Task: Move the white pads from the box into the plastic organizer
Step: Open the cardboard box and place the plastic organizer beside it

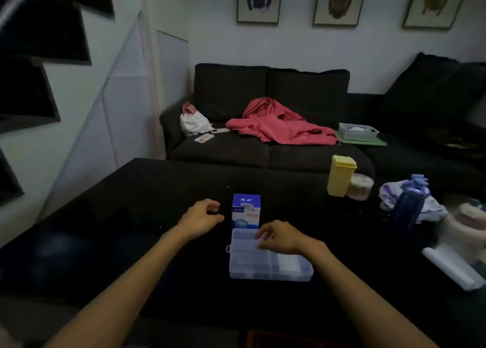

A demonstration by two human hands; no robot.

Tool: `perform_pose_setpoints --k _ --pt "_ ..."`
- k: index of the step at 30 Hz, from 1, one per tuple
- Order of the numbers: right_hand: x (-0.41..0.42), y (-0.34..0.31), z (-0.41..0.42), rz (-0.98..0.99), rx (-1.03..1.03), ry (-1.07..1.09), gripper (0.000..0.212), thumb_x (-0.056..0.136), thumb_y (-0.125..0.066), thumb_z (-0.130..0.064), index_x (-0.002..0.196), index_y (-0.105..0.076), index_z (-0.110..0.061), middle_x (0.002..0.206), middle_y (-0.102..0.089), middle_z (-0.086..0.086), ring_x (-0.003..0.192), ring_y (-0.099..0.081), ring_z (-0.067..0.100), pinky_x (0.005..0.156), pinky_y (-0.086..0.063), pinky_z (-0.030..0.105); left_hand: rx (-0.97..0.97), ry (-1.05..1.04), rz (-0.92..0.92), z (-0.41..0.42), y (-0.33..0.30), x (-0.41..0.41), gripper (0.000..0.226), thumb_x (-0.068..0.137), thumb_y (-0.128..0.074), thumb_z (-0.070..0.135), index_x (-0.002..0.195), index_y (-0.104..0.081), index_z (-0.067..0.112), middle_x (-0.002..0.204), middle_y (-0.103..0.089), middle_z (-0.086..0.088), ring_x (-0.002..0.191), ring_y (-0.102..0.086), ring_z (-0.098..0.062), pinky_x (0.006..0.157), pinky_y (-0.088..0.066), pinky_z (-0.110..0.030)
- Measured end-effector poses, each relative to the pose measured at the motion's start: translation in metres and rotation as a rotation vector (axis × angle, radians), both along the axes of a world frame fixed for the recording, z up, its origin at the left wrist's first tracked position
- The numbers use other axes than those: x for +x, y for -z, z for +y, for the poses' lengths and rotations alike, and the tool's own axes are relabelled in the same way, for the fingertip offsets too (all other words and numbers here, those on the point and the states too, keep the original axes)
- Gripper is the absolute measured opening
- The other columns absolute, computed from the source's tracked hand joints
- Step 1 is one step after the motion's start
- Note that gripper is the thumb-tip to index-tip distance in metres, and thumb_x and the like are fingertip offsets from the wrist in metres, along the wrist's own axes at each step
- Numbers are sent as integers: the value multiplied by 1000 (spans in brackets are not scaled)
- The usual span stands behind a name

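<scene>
Starting out: my left hand (pixel 202 217) hangs loosely curled, holding nothing, beside the blue-and-white box (pixel 246 210); my right hand (pixel 280 238) rests on the clear plastic organizer (pixel 268 263), no pads moved.

A dim room with pale walls (pixel 302 45); three framed jacket prints (pixel 259 0) hang in a row high on the far wall; a dark sectional sofa (pixel 263 150) stands beneath them, carrying a rumpled pink garment (pixel 278 124), a white bag (pixel 194 122) and a white basket (pixel 357 131); a black table (pixel 144 203) fills the foreground; dark stair treads (pixel 39 32) climb at left.
</scene>
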State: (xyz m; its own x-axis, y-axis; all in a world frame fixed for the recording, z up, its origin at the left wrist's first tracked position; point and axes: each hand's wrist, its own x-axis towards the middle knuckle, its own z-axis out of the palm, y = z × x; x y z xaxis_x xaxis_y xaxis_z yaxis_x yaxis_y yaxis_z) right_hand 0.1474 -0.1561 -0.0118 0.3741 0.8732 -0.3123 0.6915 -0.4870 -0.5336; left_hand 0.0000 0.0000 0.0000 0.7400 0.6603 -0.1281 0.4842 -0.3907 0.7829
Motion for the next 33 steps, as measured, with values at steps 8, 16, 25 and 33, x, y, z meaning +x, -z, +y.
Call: perform_pose_setpoints --k 8,16,25,33 --pt "34 65 18 -272 -188 -142 82 74 -63 -61 142 -21 -43 153 -12 -1 140 -12 25 112 -16 53 -203 -50 3 46 46 82 103 75 -76 32 151 -8 17 157 -16 -8 142 -21 -26 113 -25 -46" --pt "62 57 39 -253 -170 -182 79 73 -70 -50 139 -28 -43 150 -15 -5 139 -14 21 112 -20 48 -216 -38 -221 78 78 103 81 74 -77 23 142 -33 20 146 -39 -4 133 -39 -23 106 -38 -43" --pt "68 53 41 -198 -183 -165 78 75 -71 -44 140 -28 -42 153 -12 -6 141 -11 21 113 -19 49 -210 31 -160 81 68 124 80 72 -79 19 140 -36 19 139 -46 -6 126 -46 -23 99 -42 -40" --pt "79 48 39 -92 -236 -23 81 72 -76 -35 138 -30 -47 154 -9 -10 142 -11 20 112 -18 48 -153 -269 -438 72 79 23 76 66 -83 16 132 -44 20 125 -52 5 116 -49 -12 91 -45 -33"
